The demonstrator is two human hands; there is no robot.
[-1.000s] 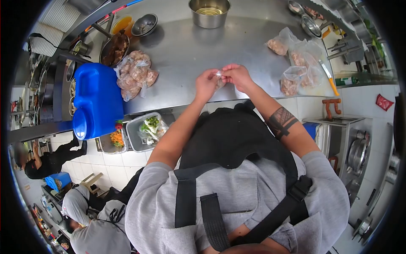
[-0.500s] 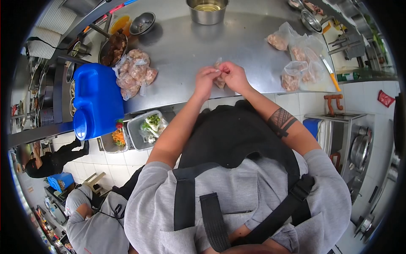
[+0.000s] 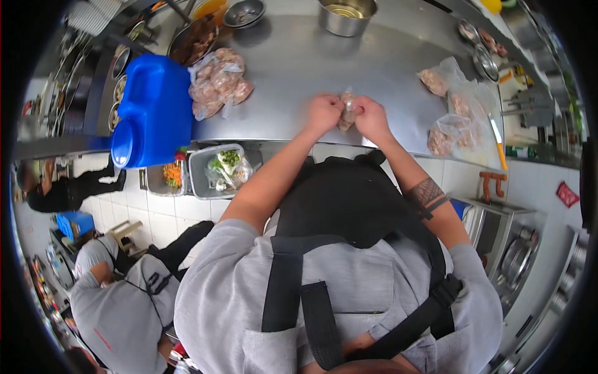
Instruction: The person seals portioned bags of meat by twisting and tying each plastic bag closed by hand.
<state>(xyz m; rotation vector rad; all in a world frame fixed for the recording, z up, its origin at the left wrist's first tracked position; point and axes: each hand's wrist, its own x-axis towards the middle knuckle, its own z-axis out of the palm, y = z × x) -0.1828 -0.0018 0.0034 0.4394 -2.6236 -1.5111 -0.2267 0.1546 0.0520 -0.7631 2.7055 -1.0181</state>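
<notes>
Near the front edge of the steel table (image 3: 293,81), a small plastic bag of raw meat (image 3: 347,119) rests between my two hands. My left hand (image 3: 325,113) is closed on its left side, the fingers partly hidden and slightly blurred. On the other side my right hand (image 3: 372,118) pinches the plastic near the top. To the left lies a heap of filled meat bags (image 3: 219,84). More bagged meat (image 3: 441,142) sits to the right, beside a knife with an orange handle (image 3: 501,149).
A blue jug (image 3: 156,106) stands at the table's left end, with a metal pot (image 3: 347,19) at the back. Below the edge, a grey tub (image 3: 200,181) holds green vegetables. Co-workers (image 3: 124,299) are on the left. Steel bowls (image 3: 484,62) stand at the far right.
The view has shifted, so the table's things appear farther right and higher. My hands have moved apart to the bag's two sides, and more of the bag shows between them.
</notes>
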